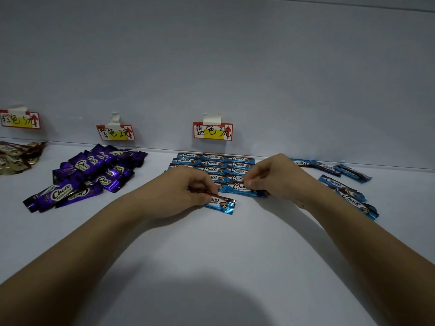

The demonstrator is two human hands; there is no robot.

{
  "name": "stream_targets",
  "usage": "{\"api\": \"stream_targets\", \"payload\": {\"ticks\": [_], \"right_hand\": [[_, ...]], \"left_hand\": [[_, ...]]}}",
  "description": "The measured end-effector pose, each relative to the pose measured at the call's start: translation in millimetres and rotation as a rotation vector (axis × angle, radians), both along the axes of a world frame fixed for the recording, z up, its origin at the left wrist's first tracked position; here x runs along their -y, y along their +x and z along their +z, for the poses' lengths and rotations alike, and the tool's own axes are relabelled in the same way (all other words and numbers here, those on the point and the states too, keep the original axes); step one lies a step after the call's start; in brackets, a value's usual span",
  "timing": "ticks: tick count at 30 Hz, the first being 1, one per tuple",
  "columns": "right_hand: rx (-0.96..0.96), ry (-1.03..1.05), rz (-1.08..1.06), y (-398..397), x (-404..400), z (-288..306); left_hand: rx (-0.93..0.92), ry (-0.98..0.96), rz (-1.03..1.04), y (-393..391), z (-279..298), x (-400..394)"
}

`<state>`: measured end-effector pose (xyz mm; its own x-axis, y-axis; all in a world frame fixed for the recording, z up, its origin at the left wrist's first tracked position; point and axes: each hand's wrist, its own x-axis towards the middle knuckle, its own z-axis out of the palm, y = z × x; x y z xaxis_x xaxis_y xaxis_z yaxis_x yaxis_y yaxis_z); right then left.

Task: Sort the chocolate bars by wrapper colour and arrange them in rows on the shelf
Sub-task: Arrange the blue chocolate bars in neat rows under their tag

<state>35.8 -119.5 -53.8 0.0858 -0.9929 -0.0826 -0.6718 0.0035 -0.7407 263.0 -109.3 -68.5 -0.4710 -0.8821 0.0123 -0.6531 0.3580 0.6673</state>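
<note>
Blue-wrapped chocolate bars lie in neat rows (213,164) on the white shelf (211,243), below a blue price label (213,131). My left hand (188,187) pinches a blue bar (223,204) at the front left of the rows. My right hand (275,177) pinches another blue bar (240,188) in the front row. Several loose blue bars (348,192) lie to the right. A heap of purple bars (91,172) sits at the left, and gold-brown bars (16,158) at the far left.
Two more price labels hang on the back wall: one (115,132) above the purple heap, one (20,119) above the gold-brown bars. The back wall stands close behind the rows.
</note>
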Motion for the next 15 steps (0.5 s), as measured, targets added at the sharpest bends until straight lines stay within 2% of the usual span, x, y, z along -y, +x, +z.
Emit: {"api": "stream_targets", "payload": {"ticks": [9,11,15], "right_hand": [[-0.226,-0.197,0.035,9.2,-0.6,-7.5],[-0.235,-0.239,0.026,9.5,-0.8,-7.8],[-0.187,-0.301,0.030,8.7,-1.9,-3.7]], "left_hand": [[-0.021,-0.012,0.003,-0.3,-1.5,1.0],[-0.041,-0.025,0.020,0.6,1.7,-0.5],[-0.196,-0.033,0.094,11.4,14.4,-1.7]]}}
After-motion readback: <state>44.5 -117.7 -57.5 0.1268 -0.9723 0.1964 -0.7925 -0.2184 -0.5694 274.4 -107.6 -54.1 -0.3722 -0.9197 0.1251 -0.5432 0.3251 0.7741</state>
